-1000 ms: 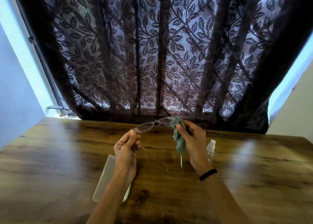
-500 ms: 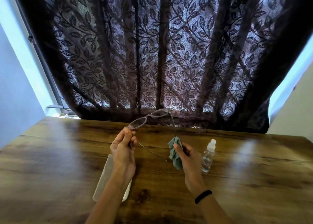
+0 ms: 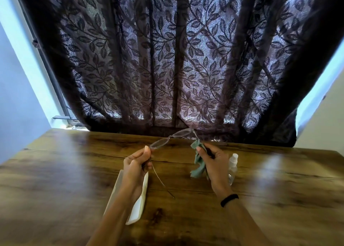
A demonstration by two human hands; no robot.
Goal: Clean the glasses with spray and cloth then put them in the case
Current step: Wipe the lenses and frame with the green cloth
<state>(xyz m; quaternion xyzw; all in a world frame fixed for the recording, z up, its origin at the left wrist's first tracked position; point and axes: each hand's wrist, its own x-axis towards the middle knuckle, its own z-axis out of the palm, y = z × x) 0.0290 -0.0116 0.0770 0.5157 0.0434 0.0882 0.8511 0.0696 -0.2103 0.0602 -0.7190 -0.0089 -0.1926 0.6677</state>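
Head view, looking forward and down. The glasses (image 3: pixel 160 143) are held in the air above the far middle of the wooden desk (image 3: pixel 74 171), lenses facing roughly toward the viewer and tilted up to the right of the frame. The left hand (image 3: pixel 136 165) pinches them at the outer end of the lower lens, thumb and fingers closed on the frame; one thin temple arm hangs from this hand down toward the desk. The right hand (image 3: pixel 214 162), right of centre, has its thumb and fingers curled round a crumpled green cloth (image 3: pixel 199 161), which hangs from the fist. The other temple arm runs down from the upper lens to the top of the cloth; whether the two touch cannot be told. A small clear spray bottle (image 3: pixel 233 166) stands upright on the desk just behind the right hand, partly hidden by it. The white case (image 3: pixel 138 205) lies on the desk in the lower centre, partly covered by the left forearm. A black band (image 3: pixel 229 200) circles the right wrist. A dark leaf-patterned curtain (image 3: pixel 167 59) fills the upper frame.
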